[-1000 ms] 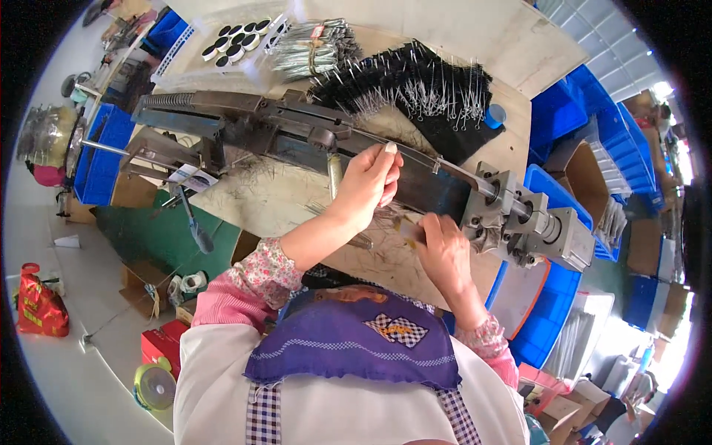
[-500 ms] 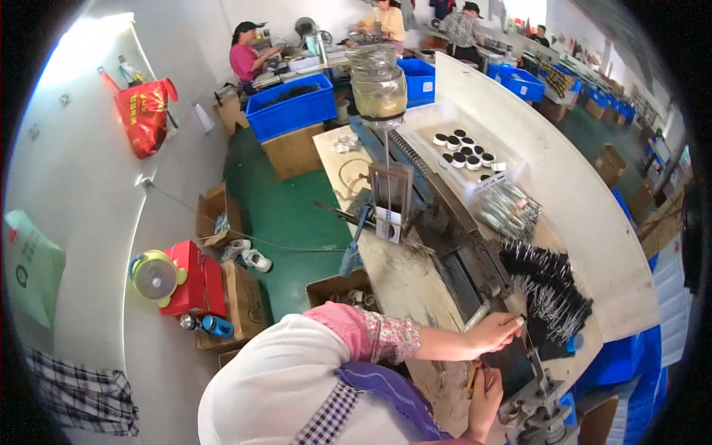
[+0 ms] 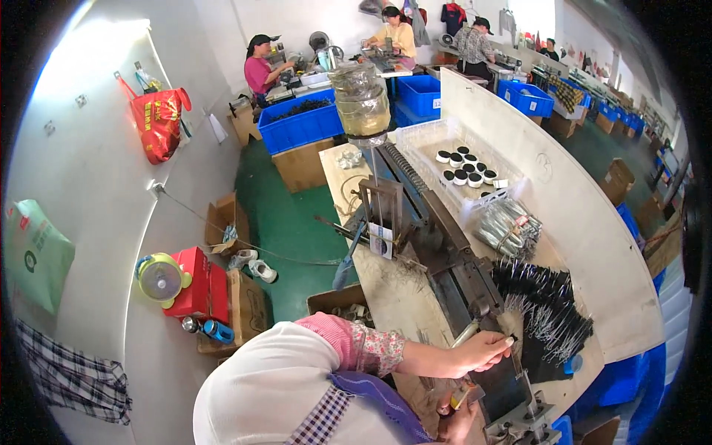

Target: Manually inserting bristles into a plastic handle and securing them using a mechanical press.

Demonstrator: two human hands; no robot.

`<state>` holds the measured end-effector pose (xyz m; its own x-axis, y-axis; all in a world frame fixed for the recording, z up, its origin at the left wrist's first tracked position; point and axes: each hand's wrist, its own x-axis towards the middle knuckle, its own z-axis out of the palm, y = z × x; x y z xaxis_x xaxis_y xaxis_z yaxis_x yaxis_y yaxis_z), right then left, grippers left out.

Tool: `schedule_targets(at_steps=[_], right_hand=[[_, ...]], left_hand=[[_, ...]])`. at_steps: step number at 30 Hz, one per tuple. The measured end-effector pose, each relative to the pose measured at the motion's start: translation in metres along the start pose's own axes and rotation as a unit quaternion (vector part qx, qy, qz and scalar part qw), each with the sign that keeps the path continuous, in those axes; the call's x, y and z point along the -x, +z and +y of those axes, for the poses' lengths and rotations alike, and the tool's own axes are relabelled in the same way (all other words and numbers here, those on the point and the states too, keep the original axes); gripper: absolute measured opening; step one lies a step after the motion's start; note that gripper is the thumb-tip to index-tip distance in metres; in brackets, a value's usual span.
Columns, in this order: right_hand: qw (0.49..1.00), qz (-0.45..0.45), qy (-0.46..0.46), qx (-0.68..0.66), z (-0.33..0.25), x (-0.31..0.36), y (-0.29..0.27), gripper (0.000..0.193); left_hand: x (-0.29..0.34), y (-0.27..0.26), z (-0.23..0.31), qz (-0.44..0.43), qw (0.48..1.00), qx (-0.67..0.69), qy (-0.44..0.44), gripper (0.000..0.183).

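Observation:
My left hand (image 3: 480,354) reaches over the metal bench machine (image 3: 466,285), its fingertips pinched together. A small dark bit shows at the fingertips; its kind cannot be made out. Lower down, near the bottom edge, my right hand (image 3: 457,423) is closed around a small yellow-and-orange tool (image 3: 465,394), whose kind is unclear. Just right of my left hand lies a heap of small wire brushes (image 3: 545,308) with black bristles and looped wire ends. A metal clamp-like fixture (image 3: 523,426) stands beside my right hand.
Behind the brushes lie a bundle of silver wire rods (image 3: 508,228) and a clear plastic tray (image 3: 419,141) of round black-topped pieces (image 3: 469,167). A pale curved board (image 3: 556,178) borders the bench on the right. Blue bins (image 3: 300,121) and several people at benches are farther back.
My right hand has moved left and down with the yellow-and-orange tool, which now shows more. My left hand, still pinched, has shifted slightly left and down. The whole view has tilted a little.

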<state>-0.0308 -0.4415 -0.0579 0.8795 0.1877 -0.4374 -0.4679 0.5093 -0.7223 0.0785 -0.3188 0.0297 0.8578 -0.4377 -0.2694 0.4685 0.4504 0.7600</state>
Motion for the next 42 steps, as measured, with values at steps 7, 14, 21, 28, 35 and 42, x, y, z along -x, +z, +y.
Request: schedule_targets(at_steps=[7, 14, 21, 28, 35, 42], right_hand=[[0.998, -0.053, -0.04, -0.011, -0.003, 0.0, 0.006, 0.017], [0.999, -0.018, -0.024, 0.033, -0.002, 0.006, 0.002, 0.013], [0.988, -0.065, -0.093, 0.104, -0.016, 0.011, 0.019, 0.02], [0.981, -0.022, -0.124, 0.149, -0.027, 0.029, 0.03, 0.022], [0.96, -0.003, -0.149, 0.236, -0.045, 0.041, 0.036, 0.018], [0.788, 0.182, -0.297, 0.508, -0.18, 0.031, 0.081, 0.023]], left_hand=[[0.003, -0.002, 0.001, 0.002, 1.0, -0.008, 0.019, 0.036], [0.005, 0.001, 0.002, 0.004, 1.0, -0.001, 0.015, 0.036], [0.001, 0.0, 0.001, 0.008, 1.0, -0.005, 0.012, 0.035], [0.007, -0.002, 0.004, 0.009, 1.0, 0.005, 0.017, 0.035], [0.006, 0.004, -0.002, 0.002, 1.0, -0.014, 0.01, 0.036], [0.009, -0.012, 0.015, 0.119, 0.99, -0.056, 0.053, 0.018]])
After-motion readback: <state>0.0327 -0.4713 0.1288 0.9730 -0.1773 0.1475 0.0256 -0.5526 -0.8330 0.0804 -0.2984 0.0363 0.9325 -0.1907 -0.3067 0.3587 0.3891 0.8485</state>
